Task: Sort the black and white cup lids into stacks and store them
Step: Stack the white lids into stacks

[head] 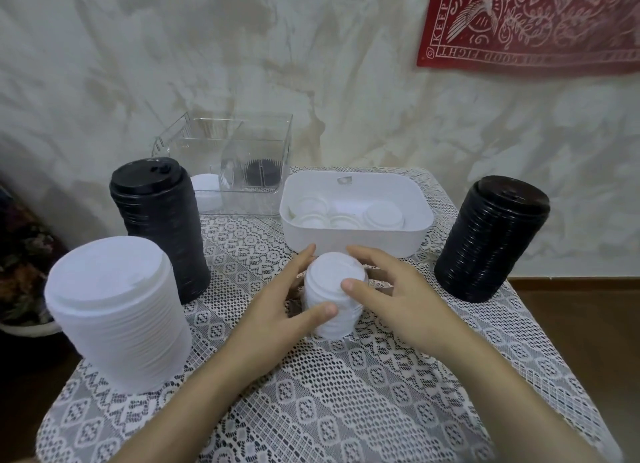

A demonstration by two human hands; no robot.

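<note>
Two hands grip a small white stack [332,296] of cup lids at the middle of the table [311,410], just in front of the white tub [346,244]. The left hand [277,303] cups the stack's left side, thumb pressed to its near face. The right hand [398,300] wraps the right side, thumb on the rim of the top lid and fingers curled behind.

The stack stands roughly upright with its long axis vertical. It sits directly between the two palms and touches both, so neither hand is the nearer.

A tall white stack [117,320] rises at the near left corner, on the left hand's side. The left black stack [159,227] stands just behind it, and the right black stack [491,237] stands at the right edge, well apart from the hands. Loose white lids [382,216] lie in the tub. At the far edge a clear box [256,144] holds a few black lids, and some white ones show at its left end.

The step in hand looks like squaring up the small stack before lifting it whole. The lift would need even pressure from both sides along that vertical axis, because a squeeze from one side alone could shear the lids apart. Which way it should then go, left to join the tall white stack or over the tub to the box, cannot be told.
</note>
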